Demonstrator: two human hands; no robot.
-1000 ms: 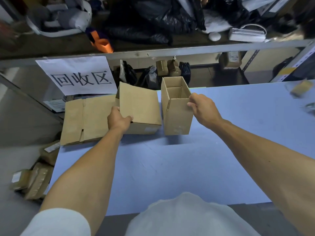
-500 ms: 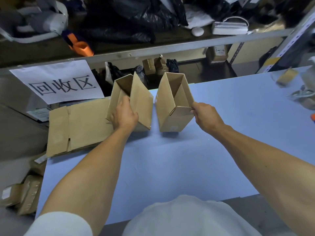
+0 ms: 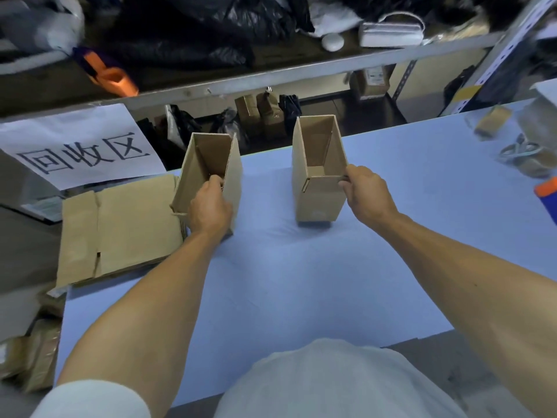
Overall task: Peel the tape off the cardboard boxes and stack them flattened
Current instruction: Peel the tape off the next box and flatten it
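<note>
Two small open cardboard boxes stand upright on the blue table, mouths up. My left hand grips the near wall of the left box, fingers curled over its rim. My right hand grips the near right corner of the right box. A gap of table separates the two boxes. A flattened cardboard box lies at the table's left edge, next to the left box.
A white paper sign hangs at the back left. A metal shelf with dark bags and an orange tape dispenser runs behind the table. Tape rolls and an orange-and-blue object lie at the right. Packages sit on the floor, left.
Both boxes have been turned mouth-up and pulled apart; the left box went left toward the flattened cardboard, the right box went right. Both hands kept their grip.
</note>
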